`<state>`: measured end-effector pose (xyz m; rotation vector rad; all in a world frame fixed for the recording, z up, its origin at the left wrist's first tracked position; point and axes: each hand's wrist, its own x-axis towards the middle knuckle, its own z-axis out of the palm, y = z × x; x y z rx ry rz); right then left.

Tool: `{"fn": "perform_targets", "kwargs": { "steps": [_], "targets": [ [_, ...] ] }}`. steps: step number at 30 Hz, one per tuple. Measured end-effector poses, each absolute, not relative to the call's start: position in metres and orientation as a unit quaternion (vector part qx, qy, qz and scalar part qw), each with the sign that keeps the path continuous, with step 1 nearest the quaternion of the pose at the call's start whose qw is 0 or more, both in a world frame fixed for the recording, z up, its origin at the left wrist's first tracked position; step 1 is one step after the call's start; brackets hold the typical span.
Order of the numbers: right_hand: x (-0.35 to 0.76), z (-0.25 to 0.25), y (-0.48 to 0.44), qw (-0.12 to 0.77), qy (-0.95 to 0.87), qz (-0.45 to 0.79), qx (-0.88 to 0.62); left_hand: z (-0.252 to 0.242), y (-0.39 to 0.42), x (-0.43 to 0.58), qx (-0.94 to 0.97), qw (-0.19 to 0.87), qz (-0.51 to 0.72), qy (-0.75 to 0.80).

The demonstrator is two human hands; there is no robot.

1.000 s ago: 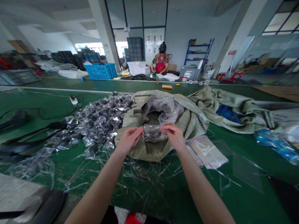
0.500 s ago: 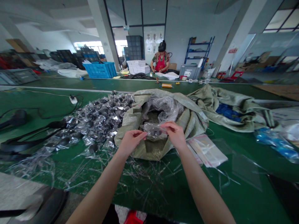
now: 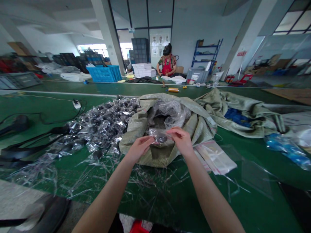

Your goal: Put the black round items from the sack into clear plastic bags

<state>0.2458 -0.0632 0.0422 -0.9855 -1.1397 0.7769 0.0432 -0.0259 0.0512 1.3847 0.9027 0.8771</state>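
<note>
Clear plastic bag (image 3: 159, 135) | left hand (image 3: 139, 149), right hand (image 3: 181, 140) | pinching opposite ends

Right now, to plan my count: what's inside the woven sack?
The woven sack holds a crumpled clear plastic liner; its depths are dark, and anything further down is covered.

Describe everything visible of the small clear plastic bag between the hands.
The small clear plastic bag is thin and crinkled, with a dark object inside, its shape unclear. It is pinched at one end by the left hand and at the other by the right hand, above an olive woven sack.
</note>
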Motion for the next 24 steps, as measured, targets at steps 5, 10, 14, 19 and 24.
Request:
{"fn": "perform_targets", "kwargs": {
  "steps": [5,10,14,19,24],
  "targets": [
    [0.247,0.05,-0.066,0.658,-0.517,0.34,-0.43,0.043,-0.026,0.046,0.522,0.686,0.384,0.331],
    [0.248,0.058,-0.069,0.625,-0.511,0.308,-0.503,0.042,-0.026,0.047,0.512,0.667,0.417,0.345],
    [0.243,0.057,-0.07,0.588,-0.539,0.309,-0.517,0.043,-0.027,0.048,0.508,0.668,0.422,0.344],
    [0.238,0.05,-0.068,0.588,-0.537,0.332,-0.507,0.039,-0.028,0.05,0.517,0.652,0.415,0.369],
    [0.237,0.046,-0.063,0.601,-0.514,0.337,-0.511,0.034,-0.028,0.051,0.512,0.653,0.421,0.365]
  ]
}}
